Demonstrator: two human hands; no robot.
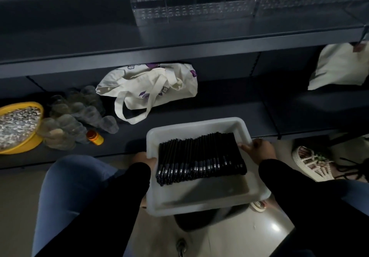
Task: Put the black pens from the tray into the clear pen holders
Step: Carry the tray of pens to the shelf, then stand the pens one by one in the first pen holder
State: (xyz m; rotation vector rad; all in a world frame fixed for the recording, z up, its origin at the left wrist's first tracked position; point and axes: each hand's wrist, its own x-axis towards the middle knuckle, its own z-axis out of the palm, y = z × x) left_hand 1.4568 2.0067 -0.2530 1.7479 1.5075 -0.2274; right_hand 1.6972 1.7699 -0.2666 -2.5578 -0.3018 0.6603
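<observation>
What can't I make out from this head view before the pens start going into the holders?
- Left hand: mostly hidden behind the white tray wall and the black sleeve; fingers not visible.
- Black pens: packed too tightly and too dark to count.
- Clear pen holders: the right-hand one is cut by the frame edge; glare and blur hide whether any slots are filled.
- Cream bag at right: top hidden by the shelf.

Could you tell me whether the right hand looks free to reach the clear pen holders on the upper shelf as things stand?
Probably not yet: the right hand grips the tray rim, as does the left hand. Nothing blocks the way up to the pen holders, but it must let go first.
</observation>
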